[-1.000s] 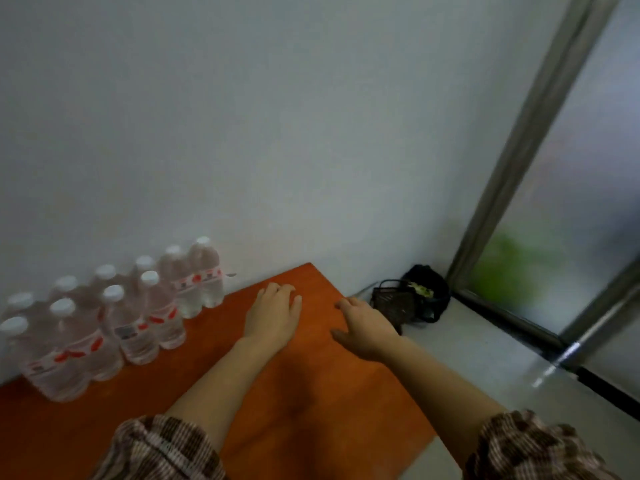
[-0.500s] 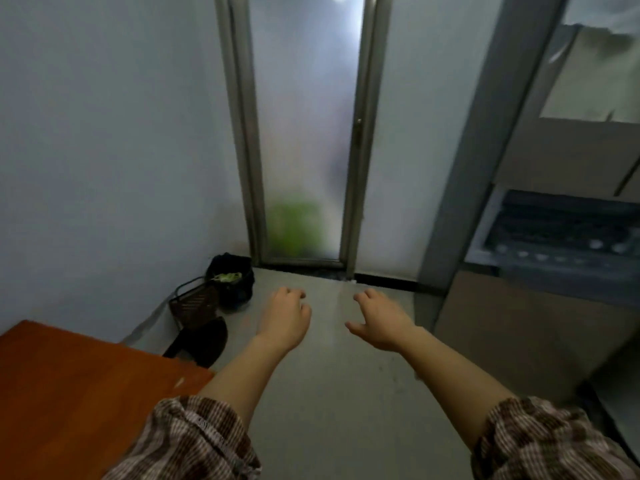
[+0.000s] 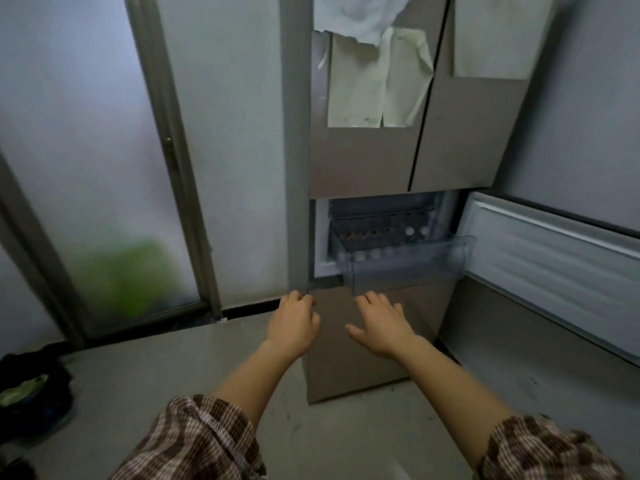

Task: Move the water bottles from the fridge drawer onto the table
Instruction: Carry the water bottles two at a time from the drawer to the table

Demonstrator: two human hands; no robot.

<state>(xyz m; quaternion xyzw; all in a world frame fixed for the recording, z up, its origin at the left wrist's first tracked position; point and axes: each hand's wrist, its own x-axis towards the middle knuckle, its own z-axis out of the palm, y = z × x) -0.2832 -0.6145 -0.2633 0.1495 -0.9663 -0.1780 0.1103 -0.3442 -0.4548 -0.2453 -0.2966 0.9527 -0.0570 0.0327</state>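
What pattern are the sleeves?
Brown-and-cream plaid on the sleeves, clearest in the head view.

Bottles (image 3: 375, 253) in the drawer (image 3: 415, 273) show only as blurred white caps.

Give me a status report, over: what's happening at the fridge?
left grip and right grip open, empty. Bottle caps showing in pulled-out fridge drawer. Nothing blocking reach.

This looks like a home kitchen corner. A tall fridge (image 3: 363, 161) stands with its clear drawer (image 3: 408, 268) pulled out, beside a frosted sliding door (image 3: 104, 168).
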